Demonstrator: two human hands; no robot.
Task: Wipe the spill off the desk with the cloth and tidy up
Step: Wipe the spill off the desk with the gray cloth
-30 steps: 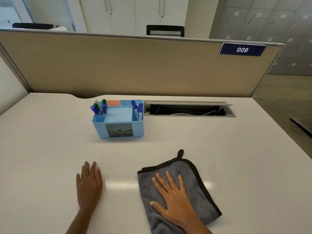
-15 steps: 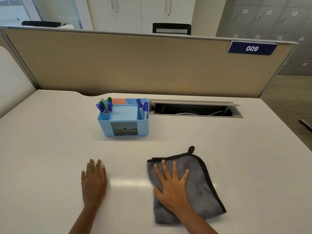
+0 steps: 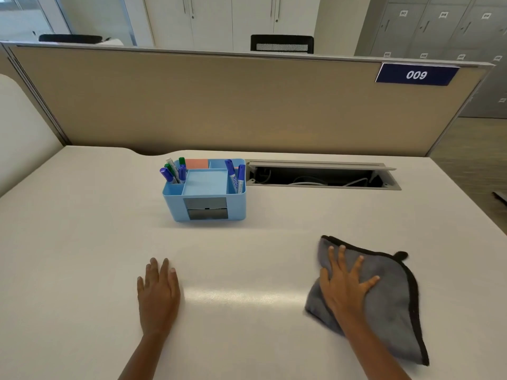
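A grey cloth (image 3: 391, 300) with a black edge and a hanging loop lies on the white desk (image 3: 82, 242) at the near right. My right hand (image 3: 346, 289) presses down on its left part with fingers spread, and the cloth bunches under the palm. My left hand (image 3: 159, 294) rests flat on the bare desk at the near centre-left and holds nothing. No spill shows on the desk; only a glossy reflection lies between my hands.
A light blue desk organiser (image 3: 208, 207) with several markers and a pink notepad stands behind my hands. To its right is an open cable trough (image 3: 321, 178) sunk into the desk. A beige partition (image 3: 247, 105) closes the far edge.
My right hand has slid the cloth to the right across the desk, and the cloth has turned and bunched. My left hand stays put.
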